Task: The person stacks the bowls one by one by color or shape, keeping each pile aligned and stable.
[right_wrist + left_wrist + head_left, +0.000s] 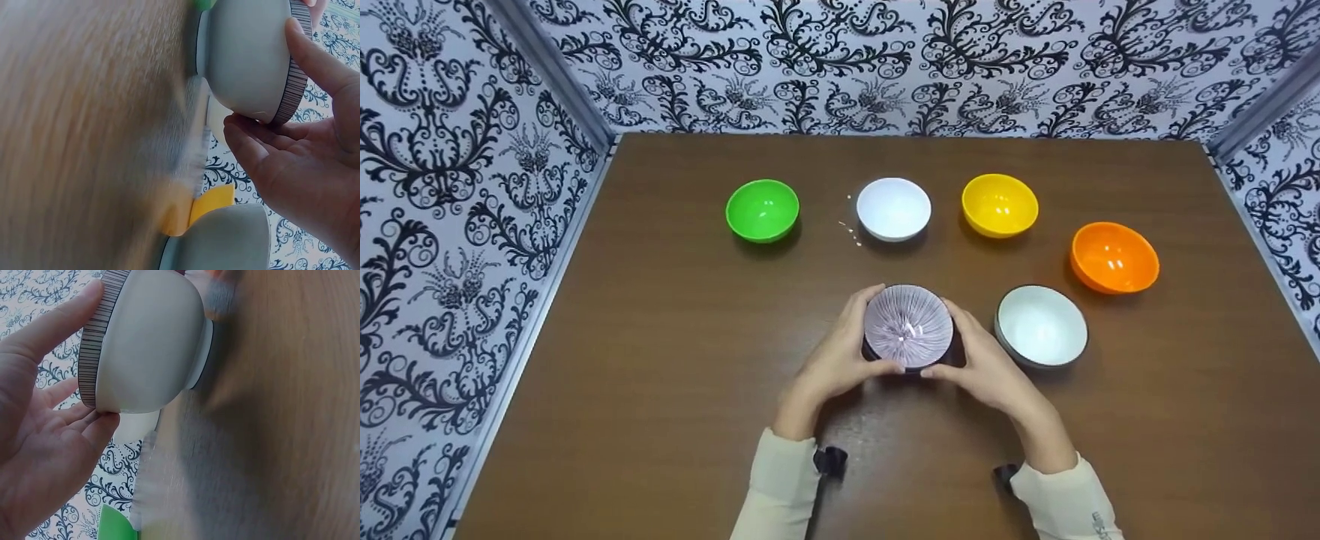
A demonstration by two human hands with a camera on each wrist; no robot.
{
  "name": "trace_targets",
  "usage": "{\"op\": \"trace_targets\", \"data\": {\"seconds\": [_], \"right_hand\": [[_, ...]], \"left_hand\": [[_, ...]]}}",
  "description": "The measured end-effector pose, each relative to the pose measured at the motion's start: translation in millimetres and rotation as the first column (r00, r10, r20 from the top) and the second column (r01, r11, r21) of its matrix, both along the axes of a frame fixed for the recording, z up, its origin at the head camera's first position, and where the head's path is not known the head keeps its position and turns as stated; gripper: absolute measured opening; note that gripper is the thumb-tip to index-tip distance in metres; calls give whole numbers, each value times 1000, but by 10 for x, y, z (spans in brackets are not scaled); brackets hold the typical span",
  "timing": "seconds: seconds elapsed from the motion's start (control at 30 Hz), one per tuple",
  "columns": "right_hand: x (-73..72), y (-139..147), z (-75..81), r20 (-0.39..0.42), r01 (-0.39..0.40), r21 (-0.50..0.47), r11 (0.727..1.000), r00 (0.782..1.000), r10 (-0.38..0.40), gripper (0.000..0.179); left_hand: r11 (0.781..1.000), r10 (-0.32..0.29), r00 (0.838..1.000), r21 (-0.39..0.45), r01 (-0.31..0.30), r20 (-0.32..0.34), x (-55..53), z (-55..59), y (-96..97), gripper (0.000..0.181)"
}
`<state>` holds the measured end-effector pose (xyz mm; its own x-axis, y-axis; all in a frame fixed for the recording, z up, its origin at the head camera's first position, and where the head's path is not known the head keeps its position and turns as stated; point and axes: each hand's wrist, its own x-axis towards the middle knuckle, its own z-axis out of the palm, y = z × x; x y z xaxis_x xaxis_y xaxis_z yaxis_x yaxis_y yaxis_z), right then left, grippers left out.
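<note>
Over brown tabletop (660, 360), hands (842, 354) (984, 363) hold a striped bowl (909, 326), cropped in wrist views.

We see a brown wood-grained table (660, 375). On it, we find a green bowl (763, 211), a small white bowl (893, 209) with pale specks (851, 231) beside it, a yellow bowl (1000, 206), an orange bowl (1114, 258) and, nearer us, a dark-edged white bowl (1042, 326).

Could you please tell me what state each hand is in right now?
Left hand: gripping one side of the purple-streaked bowl.
Right hand: gripping the opposite side of the purple-streaked bowl.
</note>
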<state>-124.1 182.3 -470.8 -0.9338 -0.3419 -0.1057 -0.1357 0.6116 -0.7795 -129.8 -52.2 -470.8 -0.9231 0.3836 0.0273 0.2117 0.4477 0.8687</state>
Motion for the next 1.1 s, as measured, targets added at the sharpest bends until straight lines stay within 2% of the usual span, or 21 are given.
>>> {"op": "trace_targets", "data": {"seconds": [0.4, 0.5, 0.73, 1.1], "right_hand": [[-1, 14, -15, -7, 10, 3, 1000, 1000, -10, 101], [-5, 12, -19, -2, 8, 4, 1000, 1000, -8, 101], [-11, 12, -19, 0, 10, 15, 1000, 1000, -10, 102], [0, 14, -10, 13, 11, 26, 1000, 1000, -11, 100]], "left_hand": [[999, -44, 999, 29, 44, -30, -17, -3, -27, 110], [998, -44, 999, 37, 45, -18, -23, -6, -56, 110], [998, -17, 1000, 53, 16, 19, -44, -13, -143, 106], [998, 68, 998, 9, -68, -5, -96, -30, -298, 97]]}}
